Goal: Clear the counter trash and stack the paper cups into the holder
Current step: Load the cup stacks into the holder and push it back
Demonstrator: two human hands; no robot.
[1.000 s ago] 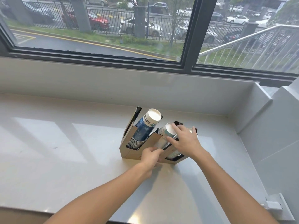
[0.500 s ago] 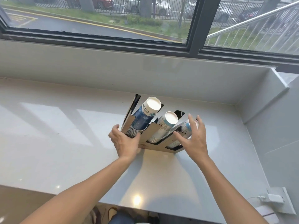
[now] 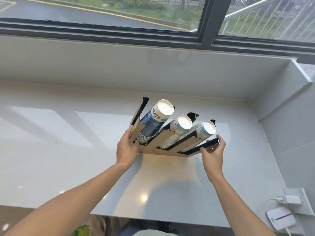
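A: What are your hands on?

B: Your left hand (image 3: 127,149) is clasped on the left end of the cup holder (image 3: 167,143), thumb up along its thin left wall. Your right hand (image 3: 213,153) grips the right end, fingertips curled over the black-edged outer wall. It's flat tan board with dark edges, shaped into three slanted slots.

A: And the cups?

B: Between your hands, three stacks lie tilted in the slots, their round white bottoms pointing up and away from you. Nearest your left hand is the dark blue stack (image 3: 153,123), the widest, with many thin rims bunched at its lower end. The middle stack (image 3: 177,132) is pale with light blue print. The third stack (image 3: 202,133), just beside your right fingertips, looks the same.

A: Where does the holder sit?

B: Above the glossy white table (image 3: 68,150), whether touching or lifted I cannot tell. Beyond your hands, a smooth pale sill (image 3: 153,65) rises to a dark-framed window (image 3: 207,19). Low to the right of your right forearm, a white plug (image 3: 290,200) sits in a wall socket, and a flat rounded white device (image 3: 280,219) lies below it.
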